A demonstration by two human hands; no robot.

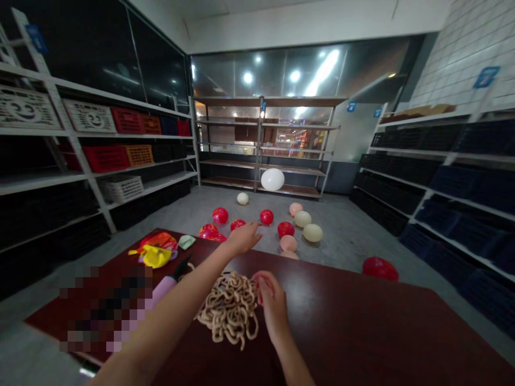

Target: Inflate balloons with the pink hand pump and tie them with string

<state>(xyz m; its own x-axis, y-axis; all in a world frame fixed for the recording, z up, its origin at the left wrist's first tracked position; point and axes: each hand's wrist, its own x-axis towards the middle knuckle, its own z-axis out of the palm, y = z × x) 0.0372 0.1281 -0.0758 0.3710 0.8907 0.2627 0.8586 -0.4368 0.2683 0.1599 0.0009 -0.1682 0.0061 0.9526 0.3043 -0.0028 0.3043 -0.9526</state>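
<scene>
A heap of beige uninflated balloons (229,311) lies on the dark red table (362,332). My right hand (270,295) rests at the heap's right edge, fingers curled and pinched onto a beige balloon. My left hand (243,237) is stretched out beyond the table's far edge, fingers extended and apart, holding nothing. A pink balloon pump (167,287) with a black handle lies left of the heap under my left forearm.
Uninflated yellow, orange and green balloons (156,249) lie at the table's far left corner. Several inflated red, cream and pink balloons (285,229) sit on the grey floor, a big white one (272,179) farther back. Shelving with crates (120,158) lines the walls.
</scene>
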